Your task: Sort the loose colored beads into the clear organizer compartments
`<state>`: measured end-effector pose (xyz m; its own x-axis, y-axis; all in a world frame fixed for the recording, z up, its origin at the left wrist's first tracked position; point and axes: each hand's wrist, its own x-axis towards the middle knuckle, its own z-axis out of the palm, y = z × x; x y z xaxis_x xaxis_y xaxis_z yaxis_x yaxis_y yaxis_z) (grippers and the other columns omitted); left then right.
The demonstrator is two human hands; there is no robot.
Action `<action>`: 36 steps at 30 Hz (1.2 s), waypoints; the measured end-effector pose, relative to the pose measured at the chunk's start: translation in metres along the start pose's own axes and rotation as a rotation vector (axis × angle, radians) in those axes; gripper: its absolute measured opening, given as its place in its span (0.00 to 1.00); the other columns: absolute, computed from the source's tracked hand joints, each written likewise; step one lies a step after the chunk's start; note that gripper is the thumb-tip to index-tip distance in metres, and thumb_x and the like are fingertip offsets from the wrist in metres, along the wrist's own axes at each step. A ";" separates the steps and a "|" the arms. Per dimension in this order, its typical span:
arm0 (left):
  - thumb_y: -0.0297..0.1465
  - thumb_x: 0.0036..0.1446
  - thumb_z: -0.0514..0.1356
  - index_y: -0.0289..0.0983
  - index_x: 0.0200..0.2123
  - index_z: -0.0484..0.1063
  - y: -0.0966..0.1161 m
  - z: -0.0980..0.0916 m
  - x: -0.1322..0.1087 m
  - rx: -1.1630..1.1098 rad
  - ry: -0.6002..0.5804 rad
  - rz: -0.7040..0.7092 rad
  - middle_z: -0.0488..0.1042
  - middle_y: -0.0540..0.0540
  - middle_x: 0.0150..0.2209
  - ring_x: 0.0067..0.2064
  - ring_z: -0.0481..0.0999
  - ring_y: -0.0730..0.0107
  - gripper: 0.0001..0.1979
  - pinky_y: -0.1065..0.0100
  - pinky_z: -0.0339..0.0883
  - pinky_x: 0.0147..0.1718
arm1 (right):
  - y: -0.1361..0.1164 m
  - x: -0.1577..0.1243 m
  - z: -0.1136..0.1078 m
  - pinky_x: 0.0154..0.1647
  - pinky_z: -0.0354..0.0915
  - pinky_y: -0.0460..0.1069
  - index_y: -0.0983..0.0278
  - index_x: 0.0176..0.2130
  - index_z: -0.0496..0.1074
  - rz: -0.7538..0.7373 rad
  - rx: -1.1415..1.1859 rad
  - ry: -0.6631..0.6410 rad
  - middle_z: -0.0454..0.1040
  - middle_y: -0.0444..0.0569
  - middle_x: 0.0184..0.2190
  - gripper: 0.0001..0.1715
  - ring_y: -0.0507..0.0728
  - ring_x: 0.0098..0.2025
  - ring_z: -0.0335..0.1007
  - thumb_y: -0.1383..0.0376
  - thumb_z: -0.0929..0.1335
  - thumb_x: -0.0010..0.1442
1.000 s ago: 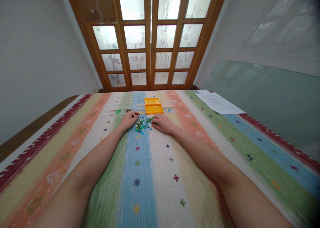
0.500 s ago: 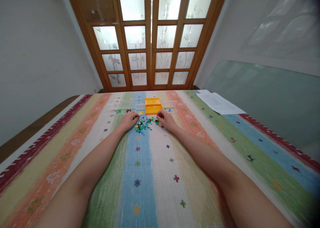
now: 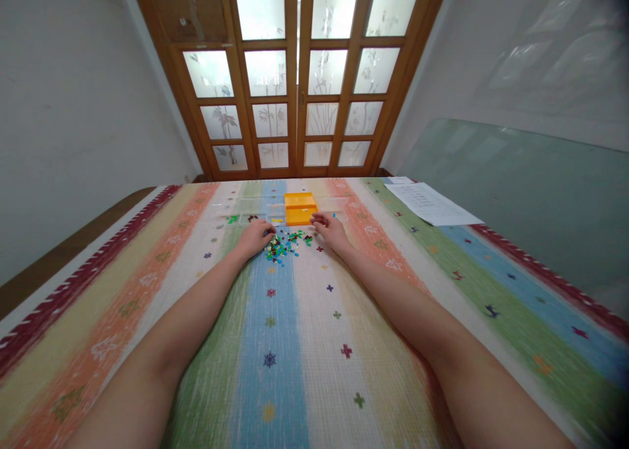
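I report my right hand [image 3: 331, 233] just beside the near right corner of the open orange box [image 3: 296, 217], its fingertips drawn close together and turned left. Whether a piece sits between them I cannot tell. My left hand [image 3: 255, 236] is curled at the left edge of the heap of small pieces [image 3: 278, 248]; its grip I cannot tell either.

The governing relation: the heap lies left and near of my right hand, with its longer spread running from near left to far right. A small outlying cluster [image 3: 308, 240] forms its right end, close to my right fingertips. The main heap is nearer my left hand. The box lies far of the heap, its long side running left to right, between a clear tray [image 3: 264, 218] on the left and a clear compartment [image 3: 343, 208] on the right.

Against the earliest frame, my right hand stands farther right and farther out, off the heap, exposing the cluster. Only one blue piece [image 3: 334, 215] shows beyond it, where more showed. My left hand is practically unmoved.
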<state>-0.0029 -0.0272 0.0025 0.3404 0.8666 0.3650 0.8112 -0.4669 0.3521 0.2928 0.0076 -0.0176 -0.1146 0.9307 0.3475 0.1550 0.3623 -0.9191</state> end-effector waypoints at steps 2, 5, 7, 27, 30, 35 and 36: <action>0.32 0.60 0.62 0.41 0.37 0.81 0.001 0.000 0.001 -0.005 -0.006 0.010 0.77 0.43 0.39 0.45 0.74 0.57 0.07 0.59 0.66 0.49 | 0.005 0.003 0.002 0.54 0.73 0.57 0.61 0.55 0.73 0.014 0.060 -0.029 0.79 0.55 0.51 0.23 0.59 0.53 0.77 0.64 0.69 0.59; 0.32 0.60 0.62 0.40 0.36 0.81 0.002 0.001 0.001 -0.019 -0.009 0.022 0.77 0.43 0.38 0.44 0.74 0.57 0.06 0.59 0.66 0.49 | 0.010 0.004 0.004 0.54 0.74 0.58 0.60 0.62 0.69 0.042 0.085 -0.066 0.76 0.57 0.58 0.31 0.59 0.54 0.77 0.64 0.69 0.60; 0.32 0.60 0.62 0.40 0.36 0.80 0.002 0.001 0.001 -0.021 -0.013 0.019 0.77 0.43 0.38 0.44 0.74 0.57 0.06 0.58 0.66 0.49 | 0.012 0.004 0.004 0.53 0.75 0.58 0.59 0.63 0.69 0.046 0.074 -0.078 0.75 0.57 0.59 0.30 0.59 0.52 0.78 0.63 0.69 0.62; 0.31 0.60 0.61 0.39 0.35 0.79 0.006 0.003 0.002 -0.110 0.031 -0.003 0.78 0.43 0.38 0.42 0.74 0.58 0.06 0.59 0.67 0.47 | -0.017 -0.009 0.004 0.56 0.71 0.55 0.62 0.48 0.78 -0.078 -0.237 -0.081 0.81 0.52 0.48 0.13 0.56 0.48 0.78 0.67 0.68 0.63; 0.32 0.61 0.60 0.39 0.38 0.79 0.005 0.005 0.002 -0.196 0.050 -0.073 0.79 0.45 0.37 0.39 0.75 0.61 0.07 0.61 0.67 0.44 | -0.018 -0.009 0.003 0.55 0.71 0.56 0.61 0.48 0.78 -0.069 -0.238 -0.084 0.81 0.51 0.47 0.14 0.56 0.48 0.78 0.67 0.68 0.63; 0.34 0.60 0.59 0.39 0.39 0.77 0.000 0.010 0.005 -0.405 0.084 -0.163 0.80 0.48 0.35 0.37 0.76 0.64 0.08 0.64 0.69 0.42 | -0.017 -0.009 0.003 0.54 0.71 0.55 0.61 0.47 0.78 -0.069 -0.231 -0.089 0.81 0.51 0.47 0.14 0.56 0.47 0.77 0.67 0.68 0.62; 0.34 0.60 0.59 0.39 0.39 0.77 -0.002 0.011 0.006 -0.438 0.094 -0.171 0.79 0.48 0.35 0.37 0.76 0.64 0.08 0.64 0.69 0.42 | -0.016 -0.009 0.003 0.54 0.71 0.55 0.61 0.47 0.78 -0.068 -0.232 -0.089 0.81 0.50 0.46 0.14 0.56 0.47 0.77 0.67 0.68 0.62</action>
<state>0.0027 -0.0195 -0.0057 0.1586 0.9271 0.3395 0.5680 -0.3670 0.7367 0.2882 -0.0068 -0.0063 -0.2170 0.8993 0.3797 0.3636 0.4355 -0.8235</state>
